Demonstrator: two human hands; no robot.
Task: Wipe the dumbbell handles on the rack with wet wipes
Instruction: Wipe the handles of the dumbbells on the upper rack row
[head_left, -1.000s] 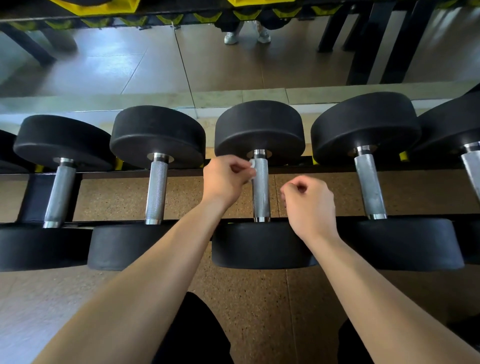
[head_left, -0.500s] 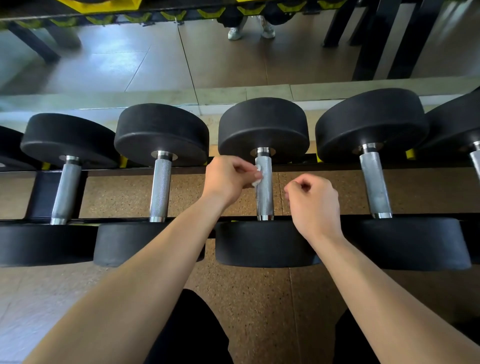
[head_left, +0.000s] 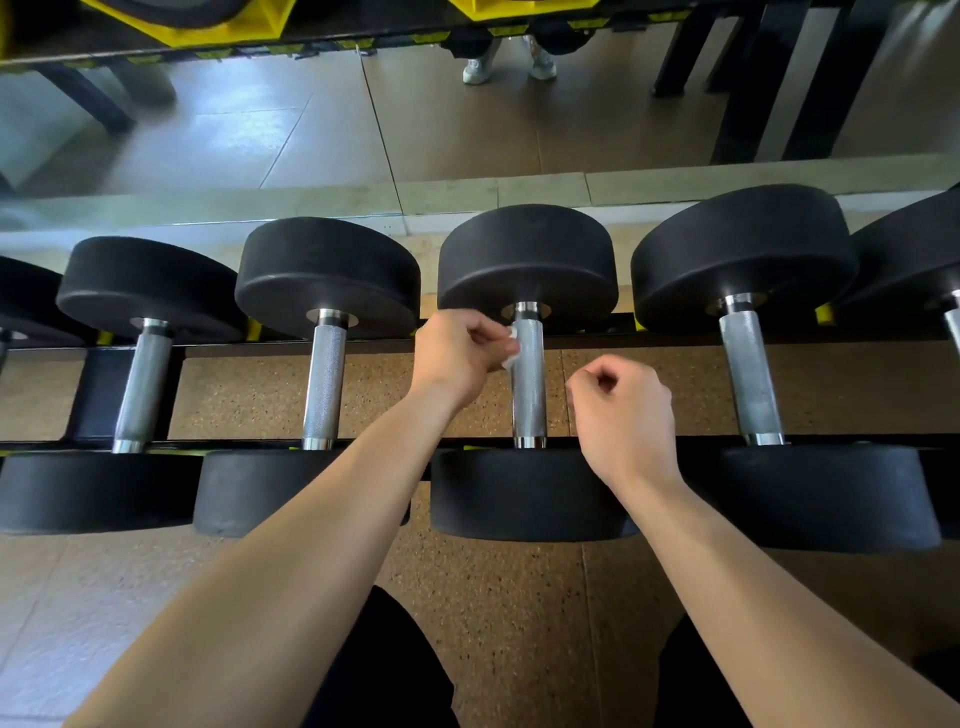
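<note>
Left forearm (head_left: 291, 545) and right forearm (head_left: 753, 582), both bare, reach forward from the lower edge of the view and converge slightly. Left hand (head_left: 457, 358): back turned upward, fingers curled, fingertips pinching a small white wet wipe (head_left: 511, 351). Right hand (head_left: 621, 410): nearer the body, fingers curled into a loose fist, holding nothing, apart from the left.

Black dumbbell heads (head_left: 527, 260); knurled silver handle (head_left: 528, 395) (white wipe (head_left: 511, 349))
</note>
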